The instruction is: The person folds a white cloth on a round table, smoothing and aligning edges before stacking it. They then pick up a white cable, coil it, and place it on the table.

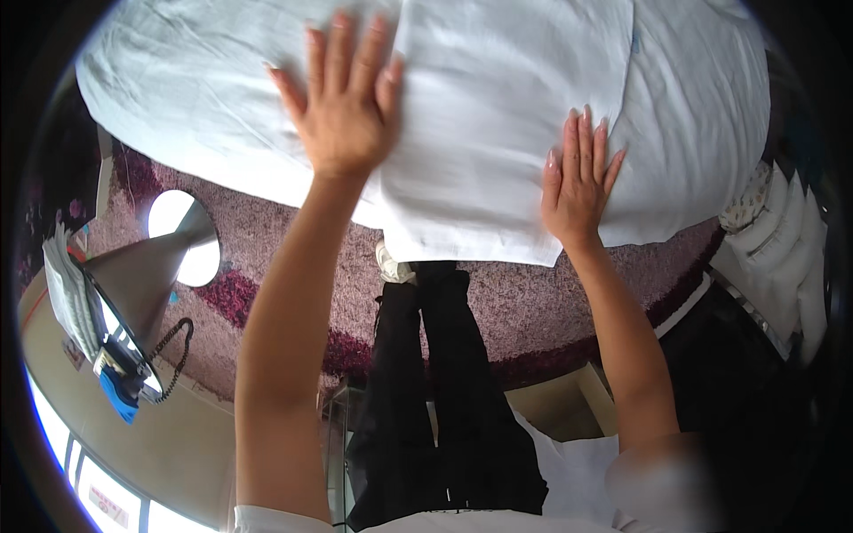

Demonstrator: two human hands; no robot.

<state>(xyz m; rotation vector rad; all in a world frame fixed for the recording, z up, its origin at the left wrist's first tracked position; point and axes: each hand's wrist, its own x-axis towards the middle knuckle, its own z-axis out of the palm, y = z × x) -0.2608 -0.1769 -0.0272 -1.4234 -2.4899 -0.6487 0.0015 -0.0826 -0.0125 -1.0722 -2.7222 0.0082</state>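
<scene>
A white sheet (480,160) covers a wide, bed-like surface across the top of the view, with lengthwise folds and light wrinkles. My left hand (346,115) lies on it left of the middle, fingers spread and slightly blurred, holding nothing. Lower and to the right, my right hand (580,182) rests flat on the same cloth near its front edge, fingers stretched out. Between my hands, a squared flap of the cloth hangs over the near side.
A small round pedestal table (147,266) on the left bears papers and a corded telephone (120,377). Patterned carpet (498,306) lies beneath. Folded white linens (782,240) are stacked at the right. An open box (569,404) sits behind my legs (444,382).
</scene>
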